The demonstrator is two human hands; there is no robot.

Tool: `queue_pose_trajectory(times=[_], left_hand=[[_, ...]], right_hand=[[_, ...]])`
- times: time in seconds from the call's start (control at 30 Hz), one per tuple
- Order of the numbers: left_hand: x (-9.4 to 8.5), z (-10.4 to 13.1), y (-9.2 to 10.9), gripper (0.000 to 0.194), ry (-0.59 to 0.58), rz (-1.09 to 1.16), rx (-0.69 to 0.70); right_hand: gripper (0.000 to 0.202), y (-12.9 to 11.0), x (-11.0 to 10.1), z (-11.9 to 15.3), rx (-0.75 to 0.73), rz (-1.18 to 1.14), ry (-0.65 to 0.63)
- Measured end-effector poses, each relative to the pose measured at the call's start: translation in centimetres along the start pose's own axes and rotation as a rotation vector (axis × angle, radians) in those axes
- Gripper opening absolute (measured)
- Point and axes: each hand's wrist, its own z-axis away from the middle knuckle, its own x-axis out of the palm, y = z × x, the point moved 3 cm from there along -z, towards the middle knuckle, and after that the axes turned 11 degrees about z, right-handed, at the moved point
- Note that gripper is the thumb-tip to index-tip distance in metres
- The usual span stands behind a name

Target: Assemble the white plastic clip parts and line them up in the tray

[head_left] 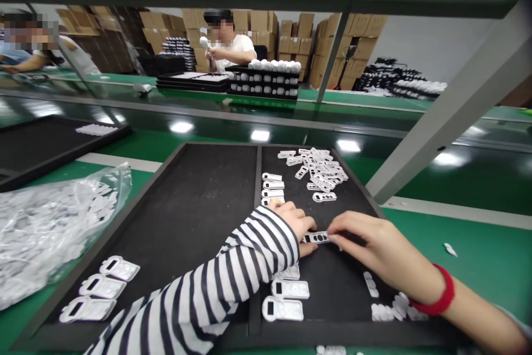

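Above the tray point(211, 194), left hand point(294, 221) and right hand point(376, 241) pinch a casing point(318, 237).

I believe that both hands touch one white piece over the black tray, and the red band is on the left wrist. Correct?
Not quite. The head view shows the red band on the wrist of the right hand, not of the left hand. The rest is right: both hands touch one white piece over the black tray.

Find white panel point(318, 237) partly hidden by left hand point(293, 220) and right hand point(376, 237). Note plastic bag point(123, 179) cut off at view's left edge.
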Motion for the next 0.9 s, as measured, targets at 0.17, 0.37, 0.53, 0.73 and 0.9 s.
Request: queue_pose_trajectory(times=[0.17,0.37,0.53,0.73,0.9], left_hand=[[0.3,-0.1,-0.6,0.031,-0.007,0.068,-0.022],[0.4,0.0,-0.5,0.029,-0.001,0.076,-0.028],[0.2,-0.1,-0.3,0.027,-0.018,0.083,-0.037],[-0.1,-0.2,-0.1,0.024,-0.036,0.092,-0.041],[-0.1,-0.2,-0.1,0.021,-0.036,0.091,-0.037]], right_hand=[[0.016,0.1,2.2,-0.7,-0.15,0.154,0.028],[0.021,0.1,2.1,0.0,-0.253,0.274,-0.001],[0.022,-0.8,1.8,0.5,-0.291,0.422,0.063],[0.023,-0.1,1.9,0.7,-0.222,0.331,0.082],[0.017,0.8,1.5,1.0,-0.183,0.195,0.148]])
